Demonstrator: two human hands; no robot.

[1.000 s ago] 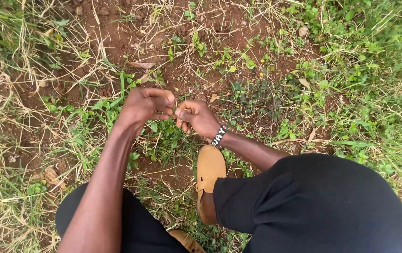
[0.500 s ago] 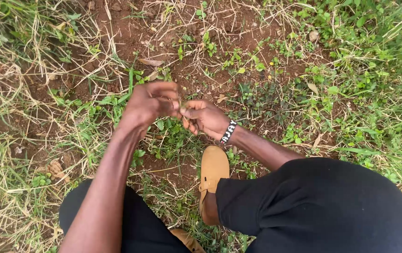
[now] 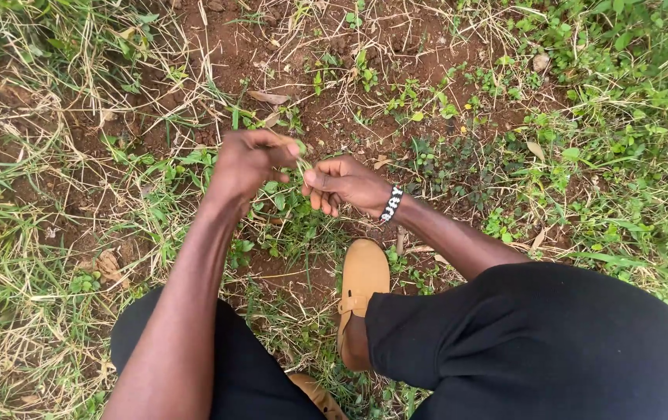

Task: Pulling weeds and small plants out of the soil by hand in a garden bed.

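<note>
Both your left hand [image 3: 250, 165] and right hand [image 3: 344, 184] pinch one thin grass blade [image 3: 301, 162] between them, fingertips closed, keeping it taut.

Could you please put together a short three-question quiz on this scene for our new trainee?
1. True or false: the left hand and the right hand are pressed flat on the soil.
2. What do the fingertips of both hands pinch between them?
A. a thin green plant sprig
B. a stone
C. a trowel
3. Which wrist wears the black-and-white beaded bracelet, and what footwear shows below it?

Key
1. False: both hands are raised above the grass, fingertips meeting.
2. A.
3. The right wrist; a tan clog shoe is planted on the weeds.
</note>
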